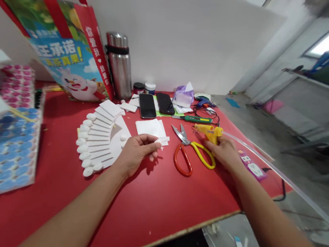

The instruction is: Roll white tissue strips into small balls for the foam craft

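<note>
My left hand (143,148) pinches a small white strip (163,139) between thumb and fingers, just in front of a stack of white square sheets (150,127). My right hand (223,150) is wrapped round a yellow hot glue gun (210,130), its nozzle pointing left. A long clear glue stick (261,159) runs out of its back toward the lower right. Between my hands lie open scissors (185,141) with one red and one yellow handle. Left of my left hand, white card pieces with round white ends (96,141) are fanned out.
A utility knife (197,119), two phones (147,105) and a tissue pack (183,95) lie behind my hands. A steel flask (120,65) and a printed bag (70,51) stand at the back. Blue rolls (12,149) fill the left side; a purple case (252,165) lies right.
</note>
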`<state>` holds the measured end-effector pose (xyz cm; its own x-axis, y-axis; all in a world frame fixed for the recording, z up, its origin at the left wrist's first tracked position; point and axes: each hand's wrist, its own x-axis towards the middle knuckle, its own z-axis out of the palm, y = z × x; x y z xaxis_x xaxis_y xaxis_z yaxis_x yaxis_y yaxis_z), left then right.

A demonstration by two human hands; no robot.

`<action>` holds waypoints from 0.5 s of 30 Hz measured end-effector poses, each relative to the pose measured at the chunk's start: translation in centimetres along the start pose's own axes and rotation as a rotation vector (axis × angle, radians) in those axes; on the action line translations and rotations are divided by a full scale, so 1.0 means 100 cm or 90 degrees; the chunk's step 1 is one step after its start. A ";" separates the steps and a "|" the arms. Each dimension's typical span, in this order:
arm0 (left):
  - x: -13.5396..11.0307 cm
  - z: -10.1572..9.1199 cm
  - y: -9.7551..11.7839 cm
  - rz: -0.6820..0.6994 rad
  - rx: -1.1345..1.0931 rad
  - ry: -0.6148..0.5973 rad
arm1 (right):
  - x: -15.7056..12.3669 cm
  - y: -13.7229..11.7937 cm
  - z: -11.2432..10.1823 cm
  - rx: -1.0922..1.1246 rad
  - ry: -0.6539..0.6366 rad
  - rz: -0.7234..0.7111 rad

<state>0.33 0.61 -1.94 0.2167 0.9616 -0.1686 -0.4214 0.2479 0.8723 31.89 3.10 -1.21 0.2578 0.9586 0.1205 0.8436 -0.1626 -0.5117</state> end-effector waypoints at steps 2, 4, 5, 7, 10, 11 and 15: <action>0.000 0.000 0.001 -0.003 -0.004 0.003 | -0.001 -0.004 -0.001 0.084 0.014 0.036; 0.000 0.000 0.002 -0.008 -0.008 0.012 | -0.005 -0.013 -0.006 0.193 0.038 0.039; 0.000 0.001 0.003 -0.011 -0.009 0.018 | -0.008 -0.019 -0.010 0.243 0.041 0.033; 0.001 0.000 0.005 -0.013 -0.010 0.028 | -0.014 -0.035 -0.018 0.389 0.022 0.019; 0.001 -0.001 0.006 -0.008 -0.003 0.039 | -0.025 -0.062 -0.028 0.509 -0.092 -0.004; 0.001 -0.001 0.006 -0.006 0.001 0.045 | -0.028 -0.069 -0.029 0.522 -0.136 -0.025; 0.002 -0.004 0.005 0.003 0.015 0.066 | -0.040 -0.084 -0.015 0.497 -0.246 -0.142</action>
<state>-0.18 0.92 -1.76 0.1214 0.9701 -0.2100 -0.4009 0.2415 0.8837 24.54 0.30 3.90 -0.1684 0.9836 0.0644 0.2581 0.1070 -0.9602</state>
